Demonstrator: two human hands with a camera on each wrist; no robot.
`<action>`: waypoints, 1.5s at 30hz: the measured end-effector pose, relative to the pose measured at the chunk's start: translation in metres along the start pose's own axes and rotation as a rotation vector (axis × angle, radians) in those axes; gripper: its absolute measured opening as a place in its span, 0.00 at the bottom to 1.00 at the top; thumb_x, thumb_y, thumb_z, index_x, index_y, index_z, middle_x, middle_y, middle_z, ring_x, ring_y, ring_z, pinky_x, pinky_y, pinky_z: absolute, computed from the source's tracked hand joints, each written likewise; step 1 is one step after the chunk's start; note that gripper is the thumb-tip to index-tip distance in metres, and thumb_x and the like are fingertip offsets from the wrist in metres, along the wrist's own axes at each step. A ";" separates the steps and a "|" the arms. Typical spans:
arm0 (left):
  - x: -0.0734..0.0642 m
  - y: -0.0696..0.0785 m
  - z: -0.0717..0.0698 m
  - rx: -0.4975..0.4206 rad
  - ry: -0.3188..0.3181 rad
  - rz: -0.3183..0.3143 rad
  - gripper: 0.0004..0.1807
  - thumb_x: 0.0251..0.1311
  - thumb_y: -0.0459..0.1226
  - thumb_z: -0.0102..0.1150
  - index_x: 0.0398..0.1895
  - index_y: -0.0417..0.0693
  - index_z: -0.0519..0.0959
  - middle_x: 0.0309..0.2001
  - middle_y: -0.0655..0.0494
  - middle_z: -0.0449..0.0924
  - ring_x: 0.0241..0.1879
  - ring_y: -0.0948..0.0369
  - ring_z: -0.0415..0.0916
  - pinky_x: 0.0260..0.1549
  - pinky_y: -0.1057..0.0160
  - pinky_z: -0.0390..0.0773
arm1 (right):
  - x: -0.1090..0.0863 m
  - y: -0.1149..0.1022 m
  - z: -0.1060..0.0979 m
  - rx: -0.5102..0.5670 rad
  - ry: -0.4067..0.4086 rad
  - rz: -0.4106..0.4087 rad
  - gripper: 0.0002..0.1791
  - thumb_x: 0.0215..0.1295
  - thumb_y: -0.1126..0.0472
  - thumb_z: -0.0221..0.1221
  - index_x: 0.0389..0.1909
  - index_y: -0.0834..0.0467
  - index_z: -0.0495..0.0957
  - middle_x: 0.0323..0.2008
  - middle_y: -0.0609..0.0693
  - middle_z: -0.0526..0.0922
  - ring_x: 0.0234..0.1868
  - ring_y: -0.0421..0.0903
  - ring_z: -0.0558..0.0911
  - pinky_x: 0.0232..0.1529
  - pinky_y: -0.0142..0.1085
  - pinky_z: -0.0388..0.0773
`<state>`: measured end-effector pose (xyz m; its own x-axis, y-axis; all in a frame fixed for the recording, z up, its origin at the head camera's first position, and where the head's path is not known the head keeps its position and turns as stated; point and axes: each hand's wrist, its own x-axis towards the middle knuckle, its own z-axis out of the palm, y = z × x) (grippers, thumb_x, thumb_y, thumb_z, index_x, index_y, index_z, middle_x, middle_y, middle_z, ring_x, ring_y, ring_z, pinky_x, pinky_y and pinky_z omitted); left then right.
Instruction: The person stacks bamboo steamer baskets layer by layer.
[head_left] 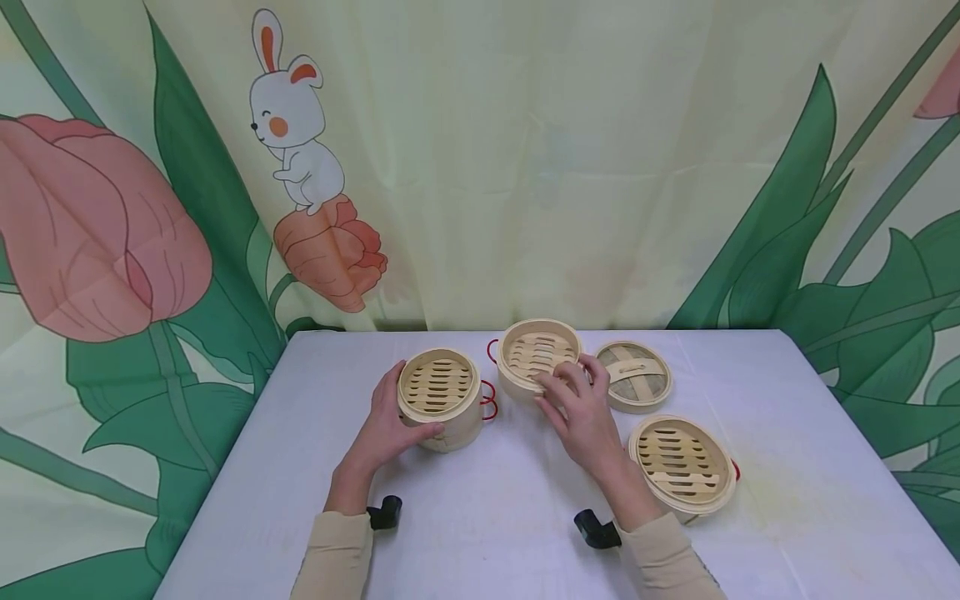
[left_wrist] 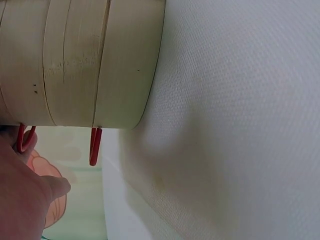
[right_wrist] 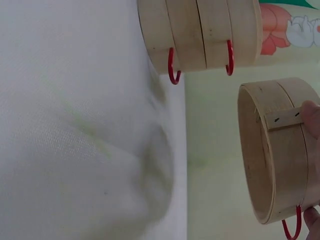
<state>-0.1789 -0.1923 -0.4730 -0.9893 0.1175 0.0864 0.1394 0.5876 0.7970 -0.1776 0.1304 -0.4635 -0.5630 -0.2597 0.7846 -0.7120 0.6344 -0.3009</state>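
Observation:
Two small bamboo steamer baskets (head_left: 439, 383) stand stacked at the left of the table, with red handles at their sides. My left hand (head_left: 386, 429) grips this stack round its left side, thumb across the front. In the left wrist view the left fingers are by a red handle (left_wrist: 94, 146). My right hand (head_left: 577, 412) holds another steamer basket (head_left: 538, 354) by its near rim and wall. The right wrist view shows this basket (right_wrist: 282, 170) raised off the table and tilted, its hollow underside showing, a red handle at its lower edge.
A round bamboo lid (head_left: 637, 396) with a crossed strap lies behind the right hand. Another steamer basket (head_left: 678, 458) with a red handle sits beside the right forearm. The white-covered table (head_left: 480, 533) meets a printed curtain (head_left: 525, 167) at its back edge.

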 end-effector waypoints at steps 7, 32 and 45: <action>0.000 0.000 0.000 0.001 -0.002 0.008 0.70 0.40 0.54 0.81 0.81 0.48 0.43 0.78 0.45 0.45 0.76 0.49 0.43 0.70 0.41 0.52 | 0.003 -0.002 -0.001 0.013 0.018 0.003 0.20 0.77 0.46 0.51 0.47 0.57 0.81 0.43 0.55 0.73 0.60 0.72 0.64 0.64 0.58 0.56; 0.000 0.001 0.000 0.001 -0.008 -0.019 0.70 0.41 0.55 0.81 0.81 0.49 0.42 0.78 0.45 0.44 0.76 0.49 0.42 0.70 0.40 0.53 | 0.013 -0.006 -0.007 -0.024 0.047 0.007 0.20 0.78 0.46 0.51 0.48 0.57 0.82 0.44 0.56 0.73 0.59 0.70 0.64 0.62 0.57 0.58; 0.001 0.002 0.000 -0.013 -0.016 -0.056 0.71 0.40 0.57 0.81 0.81 0.51 0.41 0.78 0.45 0.43 0.76 0.48 0.44 0.69 0.39 0.54 | 0.026 -0.017 -0.003 -0.019 0.072 0.014 0.13 0.73 0.51 0.59 0.47 0.56 0.83 0.44 0.56 0.74 0.58 0.68 0.64 0.58 0.58 0.62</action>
<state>-0.1793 -0.1909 -0.4710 -0.9947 0.0975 0.0315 0.0828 0.5835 0.8079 -0.1790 0.1148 -0.4367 -0.5408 -0.1981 0.8175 -0.6960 0.6512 -0.3026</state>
